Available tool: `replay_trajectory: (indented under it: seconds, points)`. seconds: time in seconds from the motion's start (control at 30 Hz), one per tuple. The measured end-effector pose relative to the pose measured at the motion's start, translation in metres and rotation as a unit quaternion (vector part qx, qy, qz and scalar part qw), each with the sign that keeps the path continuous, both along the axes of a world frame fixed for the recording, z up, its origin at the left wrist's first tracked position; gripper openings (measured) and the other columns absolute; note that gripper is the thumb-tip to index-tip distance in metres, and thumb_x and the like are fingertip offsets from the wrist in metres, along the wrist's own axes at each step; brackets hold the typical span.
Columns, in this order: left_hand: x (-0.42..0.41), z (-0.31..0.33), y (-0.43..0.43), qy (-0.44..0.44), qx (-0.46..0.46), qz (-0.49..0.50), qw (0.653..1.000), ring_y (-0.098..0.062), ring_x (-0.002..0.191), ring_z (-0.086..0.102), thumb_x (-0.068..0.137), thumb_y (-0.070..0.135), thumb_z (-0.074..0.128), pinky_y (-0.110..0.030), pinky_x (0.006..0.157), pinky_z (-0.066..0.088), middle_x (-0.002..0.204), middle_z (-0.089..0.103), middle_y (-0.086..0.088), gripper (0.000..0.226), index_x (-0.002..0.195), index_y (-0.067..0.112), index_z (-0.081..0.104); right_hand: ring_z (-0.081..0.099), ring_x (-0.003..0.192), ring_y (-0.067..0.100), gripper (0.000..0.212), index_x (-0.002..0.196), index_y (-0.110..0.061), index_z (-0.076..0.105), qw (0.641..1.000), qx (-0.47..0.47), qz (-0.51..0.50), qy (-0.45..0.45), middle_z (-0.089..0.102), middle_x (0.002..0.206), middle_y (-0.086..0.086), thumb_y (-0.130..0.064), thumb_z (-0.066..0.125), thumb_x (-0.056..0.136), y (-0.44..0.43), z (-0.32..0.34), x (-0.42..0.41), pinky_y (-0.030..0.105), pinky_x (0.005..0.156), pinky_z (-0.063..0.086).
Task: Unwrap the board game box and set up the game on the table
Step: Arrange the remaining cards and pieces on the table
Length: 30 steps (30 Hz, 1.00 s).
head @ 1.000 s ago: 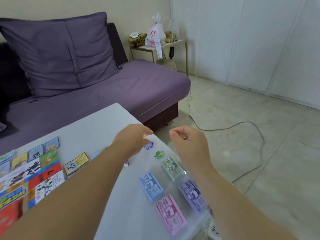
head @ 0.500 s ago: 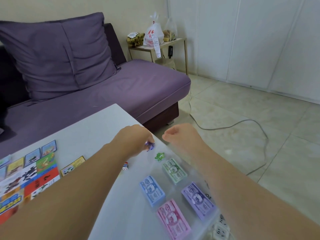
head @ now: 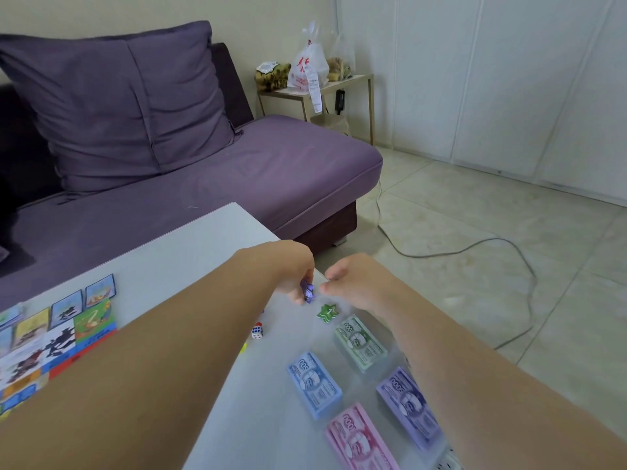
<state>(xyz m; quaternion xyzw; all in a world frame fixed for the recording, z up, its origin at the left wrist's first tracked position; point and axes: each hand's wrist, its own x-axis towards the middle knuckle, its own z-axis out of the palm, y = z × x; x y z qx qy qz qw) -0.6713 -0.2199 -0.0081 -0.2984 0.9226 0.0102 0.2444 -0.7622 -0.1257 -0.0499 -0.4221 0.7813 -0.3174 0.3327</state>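
Note:
Near the white table's (head: 190, 245) far right edge, my left hand (head: 288, 266) pinches a small purple game token (head: 308, 291) just above the surface. My right hand (head: 363, 283) hovers right beside it, fingers curled, fingertips almost touching the token; nothing shows in its grip. A green star token (head: 328, 313) marked 1 lies just below both hands. A white die (head: 257, 330) rests beside my left forearm. Play-money stacks lie in front: green (head: 361, 342), blue (head: 314, 383), purple (head: 409, 407), pink (head: 359, 439). The colourful game board (head: 51, 340) lies at the left.
A purple sofa (head: 288, 171) with a large cushion (head: 118, 106) stands right behind the table. A side table (head: 349, 83) with plastic bags is in the far corner. A grey cable (head: 475, 252) snakes over the tiled floor to the right.
My left hand has picked the purple token up off the table. My right hand has moved left and closer, until its fingertips sit next to the token.

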Motion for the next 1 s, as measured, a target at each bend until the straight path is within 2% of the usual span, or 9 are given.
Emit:
replay_trajectory:
  seconds: [0.13, 0.23, 0.33, 0.4, 0.47, 0.6, 0.73, 0.9, 1.0]
  points:
    - [-0.001, 0.001, 0.000, 0.001, 0.003, 0.008, 1.000, -0.017, 0.082, 0.049, 0.083, 0.024, 0.069, -0.013, 0.052, 0.029, 0.108, 0.066, -0.003, 0.033, 0.114, 0.012, 0.065, 0.059, 0.106, 0.014, 0.038, 0.122, -0.017, 0.060, 1.000, -0.013, 0.003, -0.009, 0.060, 0.122, -0.001, -0.023, 0.066, 0.085, -0.003, -0.002, -0.002, 0.019, 0.078, 0.035]
    - [0.000, 0.001, 0.001, 0.008, -0.002, 0.005, 1.000, -0.018, 0.084, 0.049, 0.083, 0.026, 0.070, -0.021, 0.056, 0.034, 0.103, 0.063, -0.003, 0.034, 0.113, 0.012, 0.064, 0.057, 0.102, 0.012, 0.039, 0.120, -0.017, 0.061, 1.000, -0.026, 0.008, -0.006, 0.061, 0.118, -0.001, -0.023, 0.069, 0.083, -0.004, -0.004, -0.002, 0.018, 0.075, 0.037]
    - [0.003, -0.001, -0.001, 0.025, 0.001, 0.000, 1.000, -0.018, 0.087, 0.052, 0.082, 0.026, 0.071, -0.023, 0.070, 0.035, 0.109, 0.065, -0.004, 0.030, 0.108, 0.014, 0.063, 0.055, 0.086, 0.010, 0.030, 0.111, -0.014, 0.067, 0.999, -0.043, 0.022, 0.003, 0.064, 0.102, 0.001, -0.018, 0.069, 0.082, -0.006, -0.001, -0.001, 0.012, 0.060, 0.038]
    - [0.005, -0.002, -0.001, 0.034, -0.001, -0.005, 0.999, -0.018, 0.086, 0.052, 0.081, 0.027, 0.071, -0.023, 0.070, 0.034, 0.108, 0.066, -0.004, 0.027, 0.105, 0.015, 0.064, 0.048, 0.076, 0.014, 0.026, 0.106, -0.004, 0.069, 0.998, -0.017, 0.053, 0.039, 0.060, 0.089, 0.013, -0.018, 0.065, 0.084, -0.007, 0.001, 0.002, 0.021, 0.058, 0.035]
    - [0.006, -0.002, 0.000, 0.036, -0.005, -0.010, 0.999, -0.018, 0.085, 0.051, 0.082, 0.027, 0.071, -0.023, 0.068, 0.034, 0.106, 0.066, -0.004, 0.027, 0.105, 0.015, 0.065, 0.042, 0.070, 0.018, 0.026, 0.100, -0.003, 0.071, 0.996, 0.001, 0.069, 0.063, 0.051, 0.077, 0.012, -0.022, 0.066, 0.082, -0.009, 0.000, 0.006, 0.025, 0.057, 0.032]
    - [0.008, -0.002, 0.001, 0.053, -0.004, -0.012, 0.999, -0.018, 0.086, 0.052, 0.081, 0.029, 0.071, -0.023, 0.066, 0.036, 0.105, 0.066, -0.003, 0.027, 0.103, 0.015, 0.063, 0.045, 0.076, 0.023, 0.015, 0.080, -0.017, 0.073, 0.996, 0.003, 0.050, 0.076, 0.050, 0.067, 0.002, -0.030, 0.071, 0.075, -0.014, -0.006, 0.007, 0.028, 0.069, 0.035]
    - [0.012, 0.000, 0.001, 0.067, -0.004, -0.004, 0.998, -0.019, 0.093, 0.056, 0.080, 0.029, 0.072, -0.024, 0.073, 0.038, 0.107, 0.065, -0.001, 0.033, 0.109, 0.016, 0.063, 0.045, 0.084, 0.021, 0.014, 0.084, -0.023, 0.073, 0.994, 0.013, 0.050, 0.093, 0.050, 0.069, -0.002, -0.035, 0.069, 0.078, -0.012, -0.004, 0.008, 0.030, 0.076, 0.034]
    - [0.023, 0.007, 0.005, 0.107, -0.010, 0.017, 0.994, -0.017, 0.087, 0.055, 0.080, 0.029, 0.072, -0.024, 0.067, 0.037, 0.102, 0.066, 0.000, 0.026, 0.102, 0.017, 0.066, 0.049, 0.093, 0.021, 0.020, 0.086, -0.023, 0.073, 0.989, -0.005, 0.050, 0.142, 0.056, 0.078, -0.003, -0.040, 0.064, 0.081, -0.007, 0.006, 0.014, 0.032, 0.077, 0.029]
    - [0.037, 0.026, 0.011, 0.170, 0.011, 0.050, 0.984, -0.015, 0.084, 0.054, 0.078, 0.026, 0.073, -0.024, 0.068, 0.039, 0.094, 0.064, 0.001, 0.022, 0.097, 0.015, 0.068, 0.050, 0.066, 0.012, 0.009, 0.077, -0.021, 0.073, 0.992, -0.084, 0.051, 0.080, 0.057, 0.064, -0.004, -0.027, 0.067, 0.081, 0.000, 0.020, 0.018, 0.022, 0.060, 0.035]
